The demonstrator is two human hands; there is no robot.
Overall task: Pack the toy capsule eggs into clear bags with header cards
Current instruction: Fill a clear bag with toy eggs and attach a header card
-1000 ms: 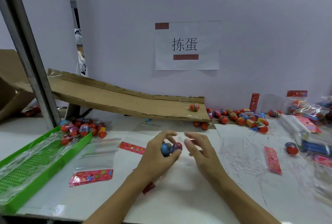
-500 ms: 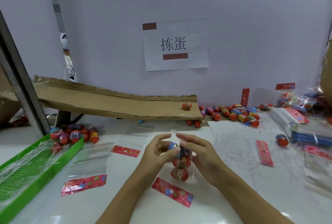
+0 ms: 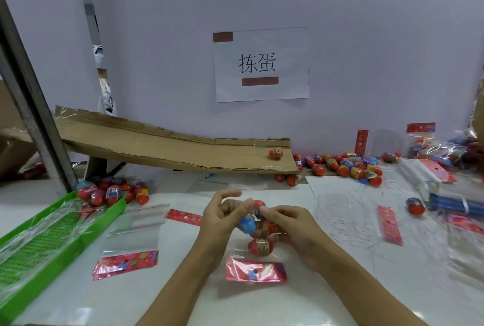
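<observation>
Beside both hands (image 3: 262,223), empty bags (image 3: 133,234) and loose eggs (image 3: 351,166) crowd the table (image 3: 183,304).

I see a white table (image 3: 183,297) carrying a green tray (image 3: 39,249), a cardboard ramp (image 3: 167,147), loose capsule eggs (image 3: 348,166), empty header-card bags (image 3: 131,242) and what may be filled bags (image 3: 440,150) far right.

Small packing workshop, cardboard chute (image 3: 167,147) feeding toy eggs (image 3: 348,166), taped paper sign (image 3: 262,64), green tray (image 3: 39,247)

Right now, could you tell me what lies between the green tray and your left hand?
In the head view, an empty clear bag with a red header card lies flat between green tray and left hand.
</observation>
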